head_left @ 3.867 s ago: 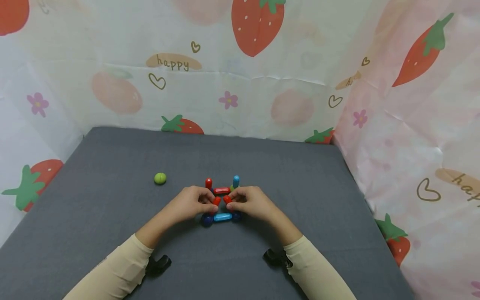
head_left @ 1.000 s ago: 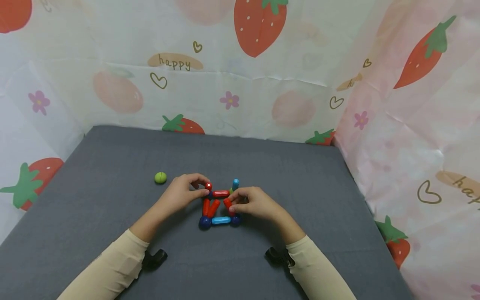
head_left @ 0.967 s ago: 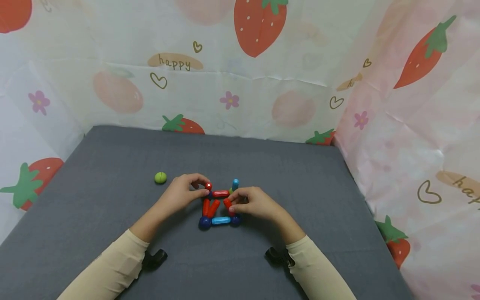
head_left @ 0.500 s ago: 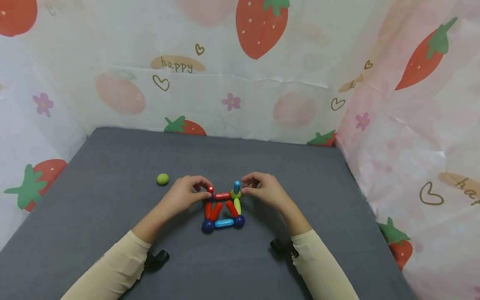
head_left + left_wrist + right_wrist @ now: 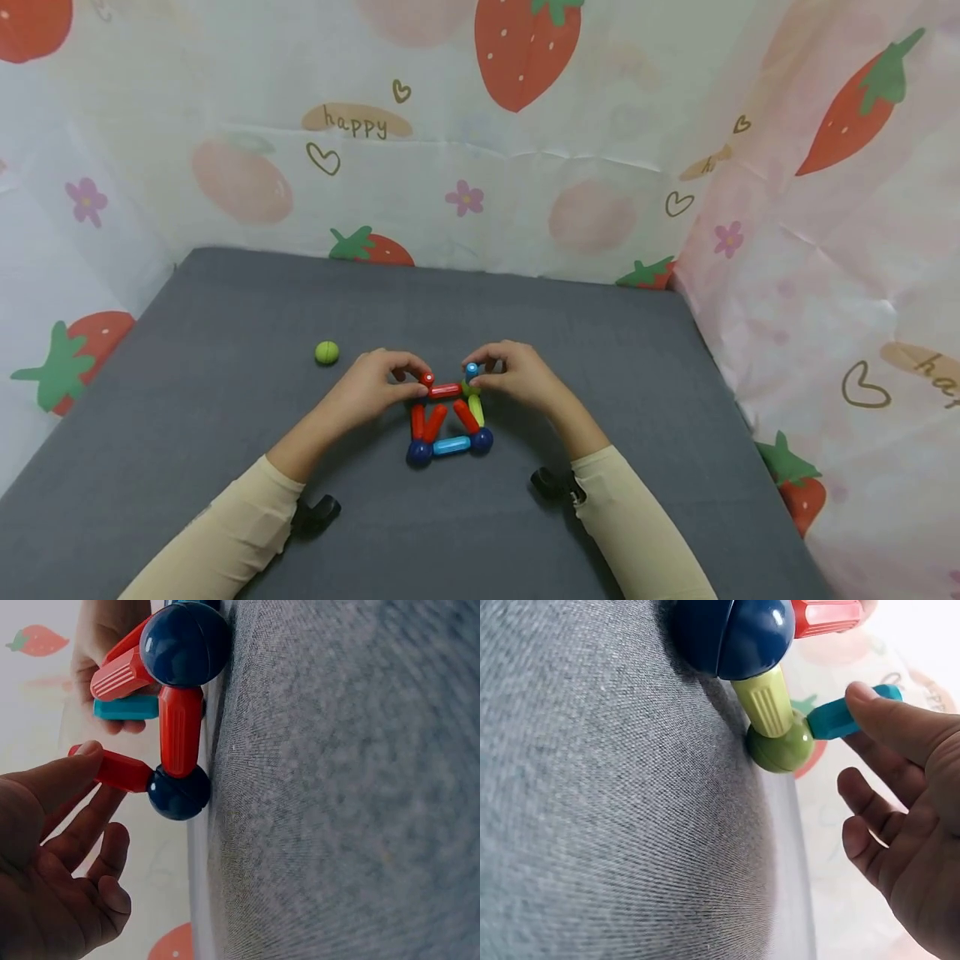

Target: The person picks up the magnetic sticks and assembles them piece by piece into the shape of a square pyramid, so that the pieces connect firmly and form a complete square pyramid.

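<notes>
A four-cornered frame of magnetic rods and balls lies on the grey cloth. At its far left corner my left hand [image 5: 366,385] pinches a red rod [image 5: 124,771] that rises from a dark blue ball [image 5: 178,793]. My right hand [image 5: 522,375] pinches a blue rod [image 5: 836,720] standing on the green ball [image 5: 781,750] at the far right corner. A red rod [image 5: 446,390] joins these far corners. In front, a light blue rod [image 5: 452,446] links two dark blue balls [image 5: 419,453], from which two free-ended red rods [image 5: 465,416] slant up.
A loose green ball [image 5: 327,352] rests on the cloth left of the left hand. A red rod [image 5: 417,422] and a yellow-green rod [image 5: 476,410] form the frame's sides. Strawberry-print sheets [image 5: 517,225] hang behind and at both sides of the table.
My left hand has left the near left red rod for the far left one. My right hand has gone from the near right red rod to the blue rod and now pinches it.
</notes>
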`<act>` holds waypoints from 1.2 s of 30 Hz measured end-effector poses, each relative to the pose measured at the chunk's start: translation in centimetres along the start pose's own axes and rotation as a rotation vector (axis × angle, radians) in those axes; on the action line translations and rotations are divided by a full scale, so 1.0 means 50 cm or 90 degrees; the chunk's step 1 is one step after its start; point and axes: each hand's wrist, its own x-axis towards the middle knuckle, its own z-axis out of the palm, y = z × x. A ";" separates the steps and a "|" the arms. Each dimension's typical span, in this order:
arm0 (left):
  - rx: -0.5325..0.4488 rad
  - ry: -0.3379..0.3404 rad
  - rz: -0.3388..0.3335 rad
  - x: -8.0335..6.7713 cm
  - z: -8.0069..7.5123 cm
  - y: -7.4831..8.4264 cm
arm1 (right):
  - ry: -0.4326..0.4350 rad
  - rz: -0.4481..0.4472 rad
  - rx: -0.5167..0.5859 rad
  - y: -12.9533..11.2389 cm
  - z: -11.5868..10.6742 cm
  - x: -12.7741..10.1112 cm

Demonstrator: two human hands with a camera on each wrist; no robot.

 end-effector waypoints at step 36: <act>0.088 -0.044 0.111 -0.004 0.021 0.012 | -0.080 -0.170 -0.156 -0.034 0.020 -0.006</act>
